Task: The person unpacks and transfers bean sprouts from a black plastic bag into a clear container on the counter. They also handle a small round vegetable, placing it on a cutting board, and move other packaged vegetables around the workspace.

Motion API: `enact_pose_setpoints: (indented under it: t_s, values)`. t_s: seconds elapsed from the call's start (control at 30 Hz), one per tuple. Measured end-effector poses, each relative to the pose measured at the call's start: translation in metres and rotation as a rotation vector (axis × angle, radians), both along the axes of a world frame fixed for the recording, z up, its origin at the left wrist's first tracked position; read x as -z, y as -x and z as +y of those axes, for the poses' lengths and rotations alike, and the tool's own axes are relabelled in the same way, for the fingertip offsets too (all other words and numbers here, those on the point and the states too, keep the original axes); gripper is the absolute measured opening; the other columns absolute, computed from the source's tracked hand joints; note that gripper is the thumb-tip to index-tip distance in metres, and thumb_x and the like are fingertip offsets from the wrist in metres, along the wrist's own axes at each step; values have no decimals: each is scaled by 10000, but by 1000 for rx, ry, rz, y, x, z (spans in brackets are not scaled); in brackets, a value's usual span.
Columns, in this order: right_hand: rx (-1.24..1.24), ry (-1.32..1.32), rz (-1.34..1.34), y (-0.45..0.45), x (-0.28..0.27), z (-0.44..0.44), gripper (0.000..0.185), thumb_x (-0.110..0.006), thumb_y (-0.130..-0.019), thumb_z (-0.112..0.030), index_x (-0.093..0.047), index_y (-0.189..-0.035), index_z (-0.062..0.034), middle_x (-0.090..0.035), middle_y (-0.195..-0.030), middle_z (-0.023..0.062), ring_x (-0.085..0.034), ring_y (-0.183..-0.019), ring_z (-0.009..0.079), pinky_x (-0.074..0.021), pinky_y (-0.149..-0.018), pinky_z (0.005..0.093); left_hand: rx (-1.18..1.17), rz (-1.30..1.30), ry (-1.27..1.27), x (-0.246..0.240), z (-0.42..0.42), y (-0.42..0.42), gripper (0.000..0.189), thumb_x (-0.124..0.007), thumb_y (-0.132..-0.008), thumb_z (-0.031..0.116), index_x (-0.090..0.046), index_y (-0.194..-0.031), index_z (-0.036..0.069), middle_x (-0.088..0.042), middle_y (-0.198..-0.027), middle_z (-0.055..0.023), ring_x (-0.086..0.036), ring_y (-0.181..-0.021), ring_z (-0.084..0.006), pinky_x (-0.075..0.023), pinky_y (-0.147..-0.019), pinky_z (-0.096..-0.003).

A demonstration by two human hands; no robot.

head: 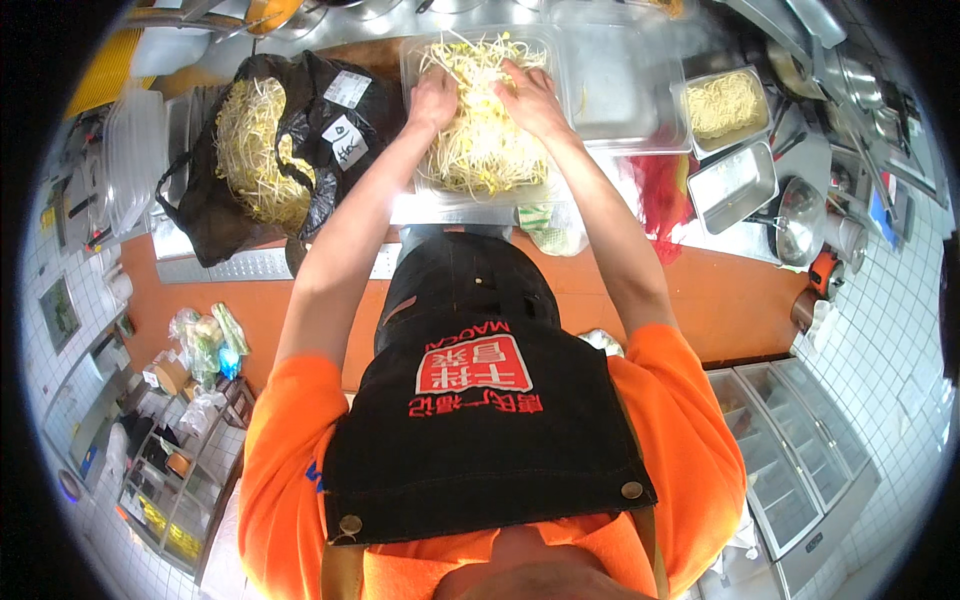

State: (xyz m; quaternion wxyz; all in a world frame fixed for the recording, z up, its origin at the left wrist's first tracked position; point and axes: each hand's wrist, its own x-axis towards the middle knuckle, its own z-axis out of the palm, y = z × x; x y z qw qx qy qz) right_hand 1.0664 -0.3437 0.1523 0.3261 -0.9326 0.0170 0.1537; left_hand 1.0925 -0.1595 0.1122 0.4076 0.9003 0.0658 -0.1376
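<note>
Before me a clear plastic tub [556, 52] is heaped with bean sprouts [487, 142], pale stems with yellow heads. My left hand [435, 99] lies along the tub's left side, its fingertips partly buried among the sprouts. On the right side of the heap rests my right hand [531, 99], thumb and fingers spread over the sprouts. Left of the tub, a black plastic bag [206, 206] gapes around more bean sprouts [259, 150] and bears labels with writing. To the right stands a second clear plastic tub [619, 82] with almost nothing in it.
A metal pan of noodles [724, 109] and a bare metal pan [733, 187] stand on the right, near a steel bowl [799, 221]. Red plastic bags [656, 195] hang over the counter's front edge. Stacked clear lids or containers [135, 161] stand at the far left.
</note>
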Motion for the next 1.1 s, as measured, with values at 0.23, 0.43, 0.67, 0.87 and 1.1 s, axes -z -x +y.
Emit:
enact_pose_setpoints:
  t_s: [0.23, 0.43, 0.67, 0.87, 1.1]
  values:
    - [-52, 205, -6, -23, -48, 13, 389, -530, -938, -323, -598, -1268, -131, -535, -1350, 134, -455, -1272, 361, -317, -1097, 474, 3, -360, -1, -21, -8, 34, 539, -522, -931, 267, -387, -1434, 126, -366, -1438, -284, -352, -1324, -458, -282, -1118, -474]
    - [-277, 120, -122, -54, 10, 37, 419, -444, -973, -337, -571, -1299, -106, -507, -1392, 100, -394, -1340, 300, -268, -1124, 479, 48, -228, -96, 7, -13, 19, 529, -472, -942, 279, -379, -1439, 124, -379, -1454, -232, -330, -1346, -441, -261, -1127, -470]
    - [-180, 173, -207, -12, 40, 4, 541, -414, -969, -488, -497, -1368, -132, -411, -1473, 54, -293, -1405, 273, -150, -1158, 533, -19, -231, -93, 37, -14, 6, 475, -399, -950, 295, -457, -1354, 52, -445, -1389, -237, -430, -1257, -418, -339, -1065, -459]
    - [-173, -172, -153, -21, 19, -13, 503, -469, -969, -446, -503, -1369, -144, -409, -1465, 113, -297, -1396, 315, -222, -1138, 509, -58, -138, 57, 2, -11, 0, 478, -447, -948, 302, -480, -1353, 50, -436, -1400, -249, -401, -1289, -431, -313, -1089, -444]
    - [-167, 57, -299, 61, 0, -1, 552, -561, -931, -332, -401, -1441, -195, -219, -1551, 150, -143, -1428, 411, -158, -1140, 579, 223, -266, -176, -22, -27, 83, 547, -409, -992, 402, -302, -1493, 210, -118, -1576, -185, -107, -1440, -424, -127, -1165, -542]
